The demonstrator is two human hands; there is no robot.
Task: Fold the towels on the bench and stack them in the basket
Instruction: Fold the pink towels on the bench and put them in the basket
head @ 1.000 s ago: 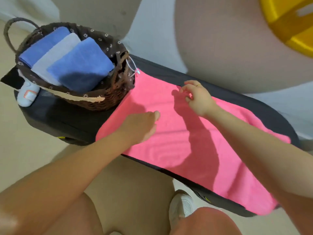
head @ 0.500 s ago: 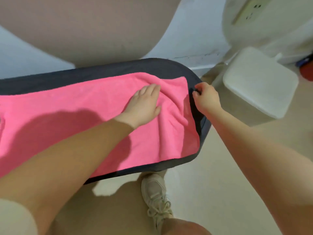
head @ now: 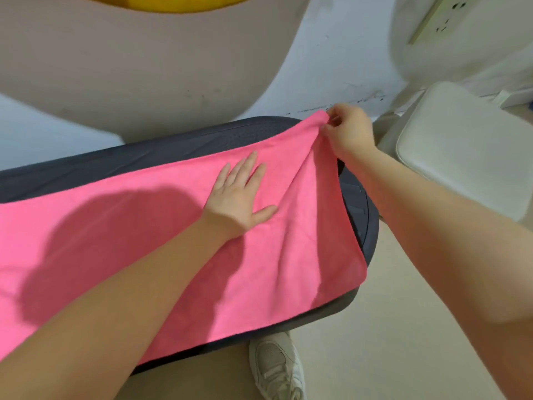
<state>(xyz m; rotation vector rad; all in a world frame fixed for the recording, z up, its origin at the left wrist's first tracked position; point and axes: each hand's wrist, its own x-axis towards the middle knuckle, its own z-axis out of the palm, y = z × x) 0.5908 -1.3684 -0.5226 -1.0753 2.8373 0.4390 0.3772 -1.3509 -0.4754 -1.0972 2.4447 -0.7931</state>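
A pink towel lies spread along the dark grey bench, reaching its right end. My left hand rests flat on the towel near that end, fingers straight and spread. My right hand pinches the towel's far right corner and holds it lifted above the bench, so the cloth rises in a ridge from the bench to my fingers. The basket is out of view.
A white padded stool stands right of the bench end. A white shoe is on the beige floor below the bench's front edge. The wall runs close behind, with a socket at upper right.
My view has swung from the basket end to the bench's right end. My right hand took the towel's far right corner and raised it. My left hand stays flat on the towel.
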